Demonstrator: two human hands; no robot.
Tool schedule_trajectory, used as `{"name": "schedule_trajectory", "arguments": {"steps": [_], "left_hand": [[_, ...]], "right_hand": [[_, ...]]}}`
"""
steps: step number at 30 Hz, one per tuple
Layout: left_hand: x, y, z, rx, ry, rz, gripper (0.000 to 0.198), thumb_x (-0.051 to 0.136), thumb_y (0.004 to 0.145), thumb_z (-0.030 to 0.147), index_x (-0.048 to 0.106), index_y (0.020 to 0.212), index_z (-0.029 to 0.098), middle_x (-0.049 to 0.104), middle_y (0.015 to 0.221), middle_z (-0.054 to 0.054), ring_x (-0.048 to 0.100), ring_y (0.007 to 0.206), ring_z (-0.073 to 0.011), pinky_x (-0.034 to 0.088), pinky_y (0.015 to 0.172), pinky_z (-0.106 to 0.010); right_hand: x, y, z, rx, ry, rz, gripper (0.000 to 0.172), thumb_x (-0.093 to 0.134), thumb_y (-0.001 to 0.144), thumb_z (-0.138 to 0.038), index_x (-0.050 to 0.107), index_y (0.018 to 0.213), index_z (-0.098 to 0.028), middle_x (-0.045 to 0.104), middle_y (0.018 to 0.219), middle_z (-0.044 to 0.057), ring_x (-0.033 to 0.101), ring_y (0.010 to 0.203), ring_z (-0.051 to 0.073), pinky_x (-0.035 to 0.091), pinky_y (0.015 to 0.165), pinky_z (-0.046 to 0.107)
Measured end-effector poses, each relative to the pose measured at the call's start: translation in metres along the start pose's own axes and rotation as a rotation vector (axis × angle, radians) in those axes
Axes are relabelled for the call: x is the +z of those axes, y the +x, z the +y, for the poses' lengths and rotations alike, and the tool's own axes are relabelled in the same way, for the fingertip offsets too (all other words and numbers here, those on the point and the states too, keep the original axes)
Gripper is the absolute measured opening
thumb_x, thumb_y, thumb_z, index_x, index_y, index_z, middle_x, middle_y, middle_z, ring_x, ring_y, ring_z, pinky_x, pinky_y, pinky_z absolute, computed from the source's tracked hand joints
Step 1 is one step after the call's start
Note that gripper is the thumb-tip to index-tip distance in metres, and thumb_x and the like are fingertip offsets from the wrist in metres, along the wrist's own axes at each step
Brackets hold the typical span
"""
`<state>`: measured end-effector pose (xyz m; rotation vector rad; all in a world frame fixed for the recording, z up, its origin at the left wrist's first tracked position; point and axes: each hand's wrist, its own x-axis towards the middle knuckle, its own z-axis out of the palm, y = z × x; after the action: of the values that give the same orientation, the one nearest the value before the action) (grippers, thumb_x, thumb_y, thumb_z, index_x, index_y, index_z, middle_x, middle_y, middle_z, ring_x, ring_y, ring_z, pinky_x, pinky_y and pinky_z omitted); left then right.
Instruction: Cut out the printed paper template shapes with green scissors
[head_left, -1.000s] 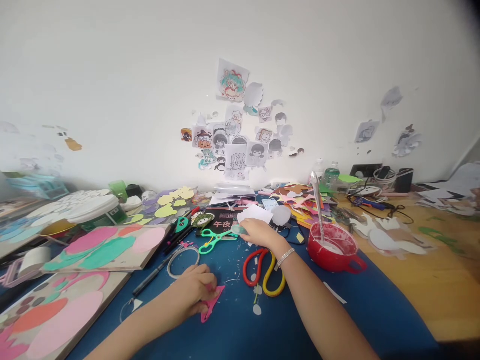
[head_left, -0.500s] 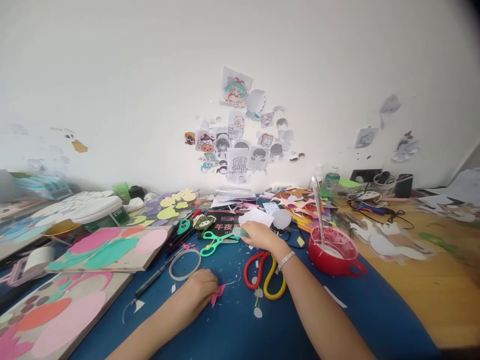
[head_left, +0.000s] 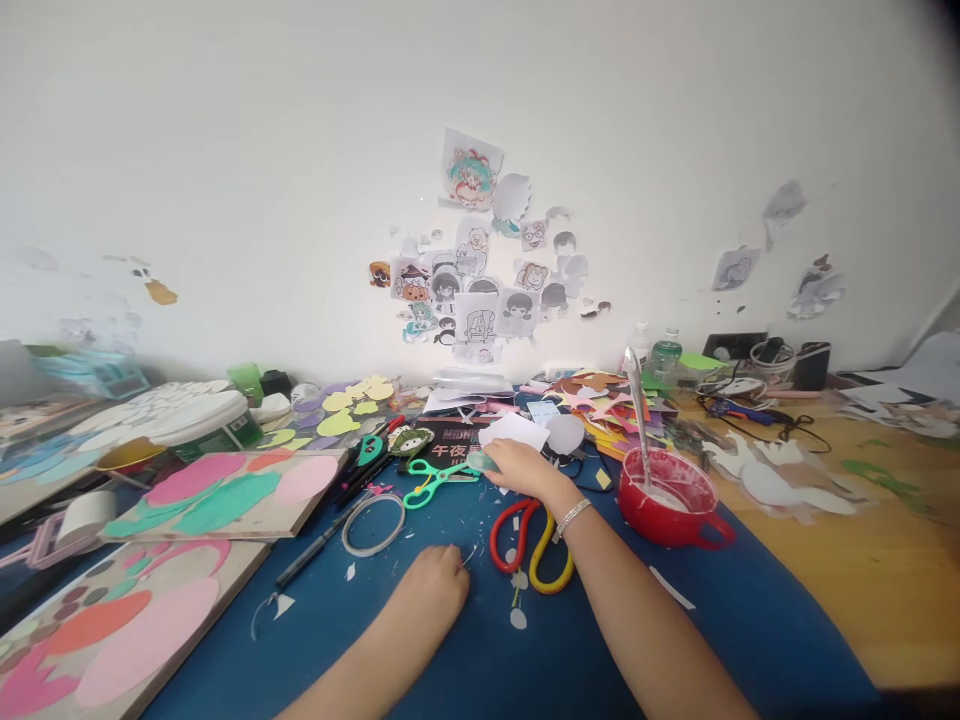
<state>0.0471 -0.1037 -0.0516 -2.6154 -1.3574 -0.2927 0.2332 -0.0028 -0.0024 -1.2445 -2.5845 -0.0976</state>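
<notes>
My left hand [head_left: 437, 588] is closed, low over the blue mat [head_left: 570, 660], its fingertips curled under. Whatever it holds is hidden; a thin white strip [head_left: 471, 554] lies by its fingers. My right hand [head_left: 517, 466], with a silver bracelet at the wrist, reaches forward beside a white paper piece [head_left: 516, 432]. Its fingers are closed on a small pale green, see-through piece [head_left: 481, 461], whose kind I cannot make out. Green-handled scissors [head_left: 424, 486] lie just left of it. Larger scissors with red and yellow handles [head_left: 553, 565] lie between my arms.
A red cup [head_left: 667, 505] with a spoon [head_left: 637, 420] stands right of my right arm. A tape roll [head_left: 373, 527] and a black pen [head_left: 307, 560] lie left. Boards with coloured cutouts [head_left: 135, 625] fill the left side. Paper scraps [head_left: 600, 400] are heaped at the back.
My left hand has moved a little to the right and down, turning so that the pink scrap under its fingers is out of sight. My right hand stays in place.
</notes>
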Motion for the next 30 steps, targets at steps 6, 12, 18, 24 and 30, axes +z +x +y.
{"name": "schedule_trajectory", "arguments": {"steps": [6, 12, 18, 24, 30], "left_hand": [[-0.001, -0.008, -0.006, -0.139, -0.214, -0.038, 0.026, 0.034, 0.081, 0.020, 0.053, 0.065, 0.017, 0.051, 0.061, -0.001, 0.050, 0.058, -0.0129, 0.038, 0.054, -0.023], [-0.021, 0.008, -0.010, -0.054, -0.036, -0.075, 0.030, 0.032, 0.076, 0.006, 0.057, 0.062, 0.013, 0.056, 0.067, -0.009, 0.052, 0.064, -0.0177, 0.042, 0.061, -0.030], [-0.025, -0.019, 0.040, 0.012, -0.158, -0.120, 0.035, 0.029, 0.079, 0.006, 0.062, 0.074, 0.016, 0.060, 0.081, -0.009, 0.055, 0.072, -0.0172, 0.045, 0.066, -0.029], [-0.023, -0.015, 0.036, -0.085, -0.074, -0.035, 0.039, 0.026, 0.081, 0.005, 0.062, 0.067, 0.013, 0.059, 0.074, -0.012, 0.054, 0.068, -0.0197, 0.045, 0.064, -0.033], [-0.018, -0.011, 0.055, -0.027, -0.136, -0.050, 0.033, 0.033, 0.081, 0.006, 0.064, 0.079, 0.016, 0.062, 0.082, -0.009, 0.056, 0.074, -0.0182, 0.046, 0.066, -0.029]], "right_hand": [[-0.001, 0.000, 0.000, -0.004, -0.012, -0.011, 0.014, 0.055, 0.079, -0.024, 0.054, 0.089, -0.013, 0.058, 0.088, 0.009, 0.055, 0.081, 0.019, 0.035, 0.059, 0.022], [0.001, 0.000, 0.001, -0.010, -0.019, 0.002, 0.016, 0.055, 0.080, -0.025, 0.054, 0.089, -0.013, 0.059, 0.088, 0.009, 0.055, 0.081, 0.020, 0.035, 0.059, 0.023], [0.003, 0.001, 0.002, -0.019, -0.017, 0.004, 0.014, 0.055, 0.079, -0.024, 0.054, 0.087, -0.013, 0.058, 0.086, 0.009, 0.054, 0.081, 0.020, 0.035, 0.059, 0.023], [0.002, 0.001, 0.001, -0.012, -0.029, 0.005, 0.015, 0.054, 0.080, -0.025, 0.054, 0.089, -0.013, 0.058, 0.088, 0.009, 0.055, 0.081, 0.020, 0.036, 0.059, 0.023], [0.003, 0.001, 0.001, -0.011, -0.016, 0.002, 0.017, 0.053, 0.081, -0.025, 0.055, 0.092, -0.013, 0.059, 0.089, 0.010, 0.055, 0.081, 0.020, 0.035, 0.060, 0.023]]}}
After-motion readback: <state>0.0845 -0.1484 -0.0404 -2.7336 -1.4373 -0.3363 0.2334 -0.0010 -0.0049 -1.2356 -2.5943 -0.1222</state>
